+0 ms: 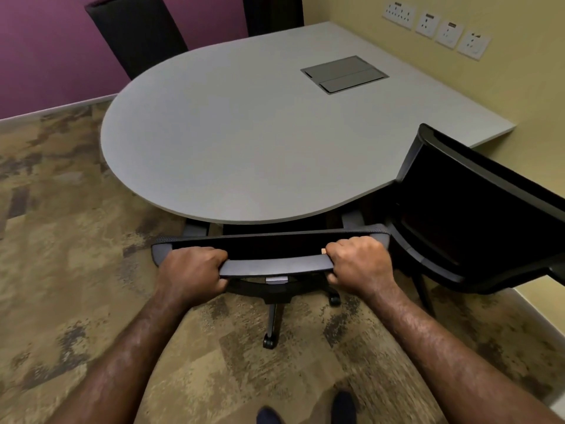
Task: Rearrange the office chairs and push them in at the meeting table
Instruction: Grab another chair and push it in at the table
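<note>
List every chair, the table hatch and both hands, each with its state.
Near chair: seat under the table edge, backrest top gripped by both hands.
Right chair: angled, close beside the table corner.
Far chairs: two, backs upright at the table's far side.
Table hatch: lids closed.
Left hand: fingers curled round the backrest.
Right hand: fingers curled round the backrest.

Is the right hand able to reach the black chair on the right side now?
Probably yes: the right hand grips the grey chair back, but the black chair stands close beside it, nothing between.
</note>
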